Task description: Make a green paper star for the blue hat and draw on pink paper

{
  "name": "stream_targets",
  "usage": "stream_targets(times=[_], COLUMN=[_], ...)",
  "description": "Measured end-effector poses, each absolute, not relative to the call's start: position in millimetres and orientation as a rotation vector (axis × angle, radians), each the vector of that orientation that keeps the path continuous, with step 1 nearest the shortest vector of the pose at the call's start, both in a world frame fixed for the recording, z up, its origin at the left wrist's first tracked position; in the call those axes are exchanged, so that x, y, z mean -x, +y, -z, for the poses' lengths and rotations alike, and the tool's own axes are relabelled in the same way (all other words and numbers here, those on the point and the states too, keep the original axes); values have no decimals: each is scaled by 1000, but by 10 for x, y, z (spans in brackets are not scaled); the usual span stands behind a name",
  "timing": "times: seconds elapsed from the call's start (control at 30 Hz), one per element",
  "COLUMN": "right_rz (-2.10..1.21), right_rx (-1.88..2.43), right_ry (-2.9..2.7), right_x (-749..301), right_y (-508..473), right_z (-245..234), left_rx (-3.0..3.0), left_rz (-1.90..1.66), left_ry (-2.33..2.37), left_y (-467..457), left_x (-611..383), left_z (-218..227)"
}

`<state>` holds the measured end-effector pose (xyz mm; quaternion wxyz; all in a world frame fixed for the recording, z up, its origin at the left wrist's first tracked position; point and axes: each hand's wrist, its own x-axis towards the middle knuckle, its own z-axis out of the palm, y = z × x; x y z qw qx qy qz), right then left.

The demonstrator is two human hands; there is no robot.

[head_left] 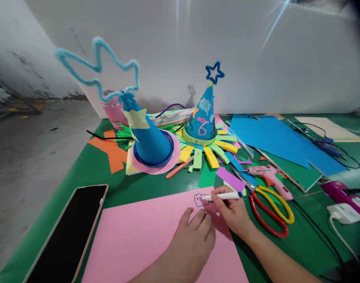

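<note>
My right hand [231,208] is closed around a white marker [227,195] with a dark blue end. The marker's tip is at a small blue cloud-shaped drawing [199,201] near the top edge of a pink sheet of paper [132,232]. Flat on that sheet, below the drawing, rests my left hand [194,239], fingers spread and holding nothing. Behind the paper stand two blue cone hats: a plain one [153,141] with a pink brim and pipe-cleaner star, and a decorated one [203,118] with a "6" and paper strips around its base.
A phone [69,236] lies at left. Right of my hand are scissors [271,212] with red and yellow handles, a pink glue gun [269,179] with a cord, and a power strip [346,200]. Blue card [274,137] and orange scraps [112,153] lie farther back on the green table [129,192].
</note>
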<state>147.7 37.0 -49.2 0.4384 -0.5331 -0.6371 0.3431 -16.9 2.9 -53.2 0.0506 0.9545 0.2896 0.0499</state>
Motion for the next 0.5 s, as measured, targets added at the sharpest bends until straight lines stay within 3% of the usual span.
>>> stream_targets(times=[0.5], right_rz=[-849], right_rx=[1280], right_ry=[-1639], right_x=[-1448], right_y=[367], right_z=[458], left_rx=[-2997], left_rz=[-295], left_ry=[925], left_y=[60], left_x=[150], left_z=[553])
